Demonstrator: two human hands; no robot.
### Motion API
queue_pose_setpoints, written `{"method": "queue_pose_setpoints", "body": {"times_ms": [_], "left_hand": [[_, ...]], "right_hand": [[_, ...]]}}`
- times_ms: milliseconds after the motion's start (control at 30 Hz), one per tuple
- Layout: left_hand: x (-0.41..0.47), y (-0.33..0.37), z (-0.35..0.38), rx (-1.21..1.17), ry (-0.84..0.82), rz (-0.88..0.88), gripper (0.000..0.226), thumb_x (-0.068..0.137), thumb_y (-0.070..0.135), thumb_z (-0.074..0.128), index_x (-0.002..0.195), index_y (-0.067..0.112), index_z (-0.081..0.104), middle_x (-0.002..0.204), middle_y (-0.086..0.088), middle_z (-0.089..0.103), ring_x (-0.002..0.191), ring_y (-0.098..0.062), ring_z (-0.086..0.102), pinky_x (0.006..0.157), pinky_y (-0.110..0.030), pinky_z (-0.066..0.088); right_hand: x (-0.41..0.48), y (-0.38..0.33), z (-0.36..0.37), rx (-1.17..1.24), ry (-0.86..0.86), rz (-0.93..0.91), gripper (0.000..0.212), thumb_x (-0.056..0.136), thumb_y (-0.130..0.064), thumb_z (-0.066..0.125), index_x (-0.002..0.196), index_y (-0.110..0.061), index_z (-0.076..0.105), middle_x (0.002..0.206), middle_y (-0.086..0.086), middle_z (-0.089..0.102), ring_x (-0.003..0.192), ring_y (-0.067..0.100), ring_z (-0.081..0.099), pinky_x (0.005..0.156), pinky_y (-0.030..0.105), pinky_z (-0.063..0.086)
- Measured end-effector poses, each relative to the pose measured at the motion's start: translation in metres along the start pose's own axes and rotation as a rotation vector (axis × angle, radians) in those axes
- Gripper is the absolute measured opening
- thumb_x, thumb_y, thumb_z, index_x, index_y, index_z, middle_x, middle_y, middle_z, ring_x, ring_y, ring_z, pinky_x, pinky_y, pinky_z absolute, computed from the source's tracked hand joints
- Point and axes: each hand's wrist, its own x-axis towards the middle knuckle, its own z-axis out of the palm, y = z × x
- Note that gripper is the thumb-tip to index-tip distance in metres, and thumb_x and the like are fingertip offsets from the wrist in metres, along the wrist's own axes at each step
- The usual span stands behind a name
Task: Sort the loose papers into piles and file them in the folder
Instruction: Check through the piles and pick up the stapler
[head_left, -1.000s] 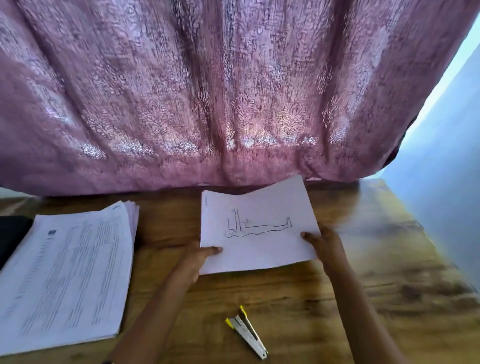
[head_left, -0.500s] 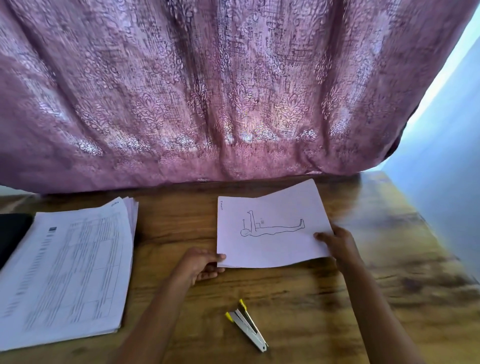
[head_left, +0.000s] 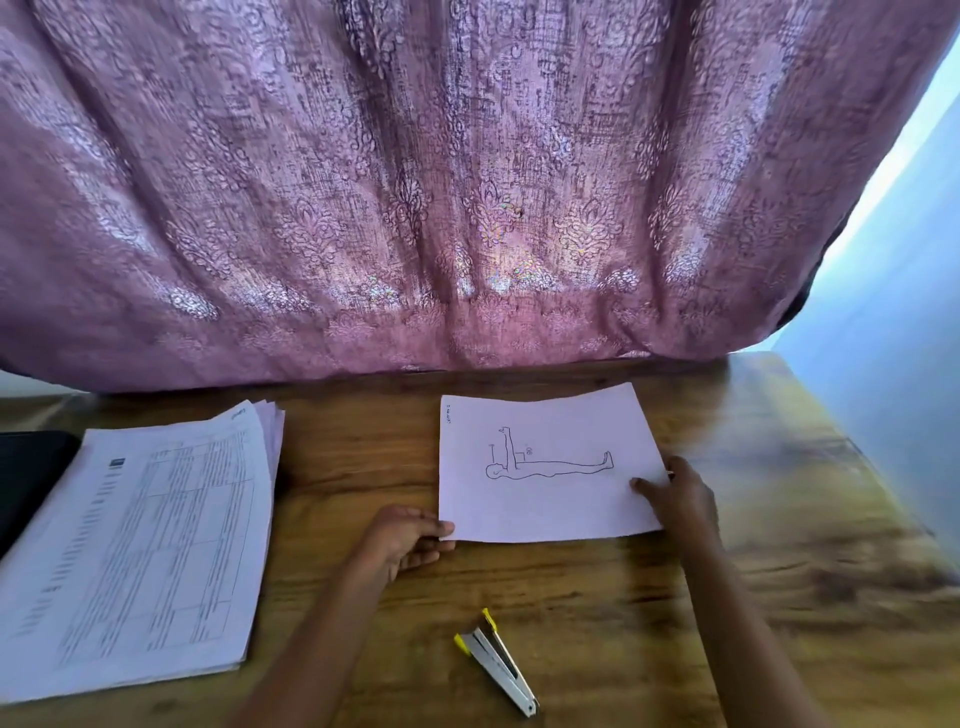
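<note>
**Paper sorting at the desk: one drawing sheet in both hands**

I'm using the small white stapler with yellow tips (head_left: 498, 662) as the reference point, since it sits in the middle near the person. It lies on the brown wooden table (head_left: 779, 545) at a diagonal, with the yellow end pointing away and to the left.

Far left of the stapler is a thick stack of white printed forms (head_left: 140, 545), with the sheets fanned a bit at the far corner. Further left again, a black flat thing (head_left: 26, 478) pokes in from the frame edge, and I can't tell what it is. Well beyond the stapler a big pink patterned curtain (head_left: 467, 182) hangs down to the back of the table. A pale blue wall (head_left: 909, 338) sits off to the right. Nothing lies between the stapler and the sheet, just bare wood.

The task's thing is a single white sheet with a line drawing of a lying figure (head_left: 545, 467). It's just beyond the stapler, low on the table. Its long axis runs left to right. The drawn head is at the left, the feet at the right, and the raised arm points at the curtain.

The left hand (head_left: 400, 540) pinches the near left corner, thumb on top and fingers curled under. The right hand (head_left: 680, 493) grips the right edge with the thumb on top. Its other fingers are blurry, so I can't tell how they sit.
</note>
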Motion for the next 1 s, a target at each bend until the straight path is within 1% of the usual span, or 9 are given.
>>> {"method": "queue_pose_setpoints", "body": {"times_ms": [133,267,333,433,567,667,800,900,1000], "left_hand": [[-0.001,0.002,-0.001,0.004,0.0,-0.013,0.01,0.079,-0.005,0.073,0.078,0.0,0.064,0.061,-0.008,0.07,0.055,-0.013,0.069,0.046,-0.02,0.053],[-0.001,0.001,-0.001,-0.008,0.011,-0.016,0.014,0.079,-0.004,0.073,0.075,0.002,0.062,0.061,-0.009,0.07,0.056,-0.014,0.069,0.046,-0.02,0.053],[0.0,0.0,0.001,-0.021,0.032,0.0,0.016,0.079,-0.005,0.073,0.073,0.003,0.06,0.06,-0.009,0.069,0.054,-0.013,0.069,0.046,-0.02,0.053],[0.004,-0.003,0.001,0.001,0.053,0.008,0.01,0.078,-0.003,0.074,0.078,0.001,0.065,0.064,-0.009,0.071,0.058,-0.013,0.07,0.05,-0.02,0.055],[0.01,-0.004,0.0,0.03,0.064,0.018,0.009,0.077,-0.001,0.076,0.082,-0.001,0.069,0.073,-0.012,0.073,0.065,-0.016,0.072,0.055,-0.023,0.056],[0.008,-0.004,0.0,0.021,0.053,0.012,0.01,0.078,-0.002,0.075,0.084,-0.002,0.068,0.074,-0.013,0.073,0.065,-0.017,0.071,0.055,-0.023,0.056],[0.005,-0.002,0.0,-0.006,0.043,0.016,0.013,0.078,-0.005,0.073,0.086,-0.003,0.064,0.068,-0.011,0.072,0.057,-0.014,0.07,0.05,-0.021,0.054],[0.003,-0.003,0.002,-0.016,0.039,0.016,0.017,0.078,-0.006,0.073,0.091,-0.001,0.062,0.064,-0.009,0.071,0.054,-0.013,0.068,0.048,-0.02,0.053],[0.004,-0.003,0.002,-0.023,0.032,0.01,0.018,0.078,-0.006,0.072,0.092,0.0,0.062,0.064,-0.008,0.07,0.054,-0.013,0.068,0.048,-0.019,0.054]], "right_hand": [[-0.028,-0.031,0.031,-0.309,0.207,-0.271,0.071,0.083,-0.028,0.07,0.143,-0.01,0.037,0.144,0.015,0.041,0.131,0.034,0.039,0.097,0.044,0.04],[-0.064,-0.065,0.11,-0.39,-0.168,-0.756,0.081,0.09,-0.066,0.025,0.144,-0.008,0.04,0.153,0.01,0.033,0.139,0.028,0.036,0.109,0.046,0.032],[-0.06,-0.058,0.123,-0.56,-0.249,-0.782,0.096,0.083,-0.075,-0.009,0.15,-0.017,0.029,0.155,-0.003,0.012,0.144,0.022,0.026,0.113,0.044,0.015],[-0.03,-0.027,0.098,-0.615,-0.151,-0.687,0.098,0.077,-0.075,-0.022,0.152,-0.024,0.014,0.155,-0.007,0.002,0.147,0.019,0.016,0.116,0.045,0.01],[0.016,0.004,0.053,-0.605,0.064,-0.495,0.101,0.078,-0.076,-0.015,0.151,-0.018,0.025,0.157,-0.002,0.021,0.145,0.019,0.024,0.114,0.05,0.018],[0.022,-0.007,0.045,-0.648,0.013,-0.376,0.085,0.087,-0.066,0.003,0.153,-0.014,0.015,0.16,0.001,0.011,0.148,0.017,0.011,0.117,0.045,0.006],[0.006,-0.073,0.078,-0.661,-0.072,-0.544,0.07,0.1,-0.046,0.031,0.153,-0.008,0.005,0.161,0.007,0.001,0.148,0.016,-0.001,0.117,0.045,0.001],[-0.015,-0.109,0.125,-0.626,-0.29,-0.804,0.071,0.098,-0.055,0.021,0.154,-0.015,0.002,0.161,0.001,-0.002,0.148,0.014,-0.002,0.118,0.043,0.0],[-0.006,-0.106,0.139,-0.681,-0.282,-0.807,0.098,0.074,-0.074,-0.017,0.154,-0.022,0.003,0.162,-0.003,0.003,0.148,0.014,0.001,0.117,0.044,0.001]]}}
